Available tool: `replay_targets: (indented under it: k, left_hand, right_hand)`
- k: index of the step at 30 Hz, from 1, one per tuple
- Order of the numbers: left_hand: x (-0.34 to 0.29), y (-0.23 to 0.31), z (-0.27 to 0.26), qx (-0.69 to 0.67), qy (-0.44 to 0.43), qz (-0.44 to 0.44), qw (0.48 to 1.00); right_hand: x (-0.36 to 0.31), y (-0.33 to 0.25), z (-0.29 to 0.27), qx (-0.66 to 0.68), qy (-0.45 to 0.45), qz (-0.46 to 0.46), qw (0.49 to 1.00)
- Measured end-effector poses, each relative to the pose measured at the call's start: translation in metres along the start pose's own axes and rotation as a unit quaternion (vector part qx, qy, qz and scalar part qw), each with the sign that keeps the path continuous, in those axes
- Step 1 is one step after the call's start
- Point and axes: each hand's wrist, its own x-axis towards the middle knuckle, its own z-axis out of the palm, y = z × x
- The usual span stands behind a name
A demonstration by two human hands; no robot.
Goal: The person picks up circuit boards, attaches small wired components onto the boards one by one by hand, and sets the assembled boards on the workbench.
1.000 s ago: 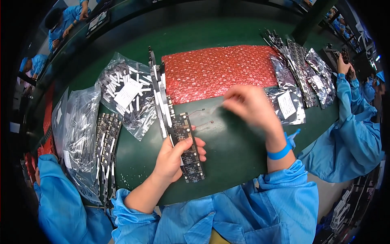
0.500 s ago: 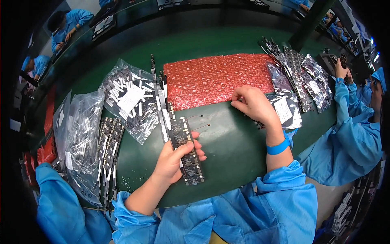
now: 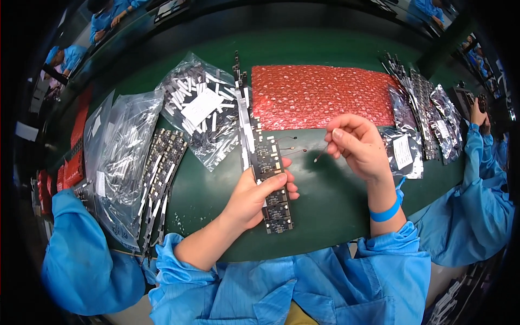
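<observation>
Thumb and fingertips of the right hand [image 3: 357, 145] pinched nearly together; a thin wired component [image 3: 319, 157] is held between them, its fine lead slanted down and leftward to a small pale tip; its upper end is hidden by the fingers. The left hand [image 3: 252, 200] is closed around a circuit-board panel [image 3: 278, 212], thumb laid across the face, fingertips showing past the right edge.

The panel is held above the green tabletop [image 3: 325, 216], its long axis near upright in view, lower end tilted slightly right; the face is black, densely populated with small parts, with pale gold and whitish rectangular pads scattered along it; markings too small to be read. From its upper right edge three thin wire leads [image 3: 292, 148] are projected, each ended by a small bead. Along its left side a bundle of black-and-white strips [image 3: 245, 127] is seen; whether this is also gripped cannot be told.

Farther out, red bubble wrap [image 3: 322, 97] is spread beyond the hands; a labelled clear bag of strips [image 3: 179, 97] is placed left of the bundle; a blue wristband [image 3: 387, 212] is worn on the right wrist.
</observation>
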Motion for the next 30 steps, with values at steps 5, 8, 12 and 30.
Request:
replay_targets:
  k: [5, 8, 12, 30]
  left_hand:
    - [-0.002, 0.0, 0.002, 0.0, 0.005, -0.008, 1.0]
    - [-0.002, -0.001, 0.002, -0.006, -0.003, -0.008, 1.0]
    - [-0.002, -0.002, 0.002, 0.008, 0.003, 0.005, 1.0]
    - [-0.001, -0.002, 0.001, 0.029, 0.019, 0.038, 0.999]
  right_hand:
    - [-0.005, 0.011, 0.014, 0.088, -0.073, 0.039, 0.993]
    - [-0.005, 0.016, 0.018, 0.11, -0.091, 0.055, 0.988]
    - [-0.006, 0.016, 0.021, 0.081, -0.078, 0.057, 0.992]
    - [-0.013, 0.01, 0.026, -0.305, -0.119, -0.116, 0.938]
